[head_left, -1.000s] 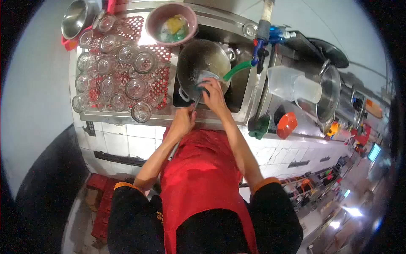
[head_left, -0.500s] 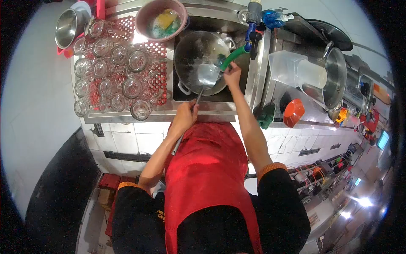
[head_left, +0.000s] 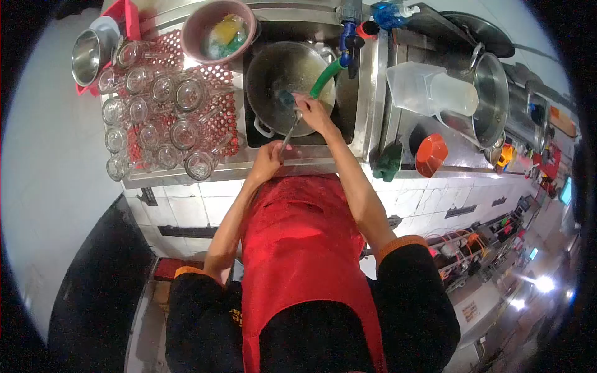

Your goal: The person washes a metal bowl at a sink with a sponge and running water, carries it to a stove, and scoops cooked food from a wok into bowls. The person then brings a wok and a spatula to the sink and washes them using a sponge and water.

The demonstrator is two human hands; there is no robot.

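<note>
My left hand is closed around the long metal handle of a spatula at the sink's front edge. The spatula slants up into a large metal pot standing in the sink; its wide blade is hard to make out now. Over the pot, my right hand is closed on a dark teal scouring pad, its fingers close to the spatula's upper part. A green hose on the blue tap hangs over the pot, just above my right hand. The pot appears wet inside.
Several glass mugs stand on a red perforated mat at the left. A pink basin with sponges sits behind them. To the right are clear plastic containers, an orange bowl and a steel pot.
My right hand has moved left and slightly down with the scouring pad, from beside the hose to the spatula. The spatula's broad blade, plain before, no longer shows clearly. The view has shifted slightly.
</note>
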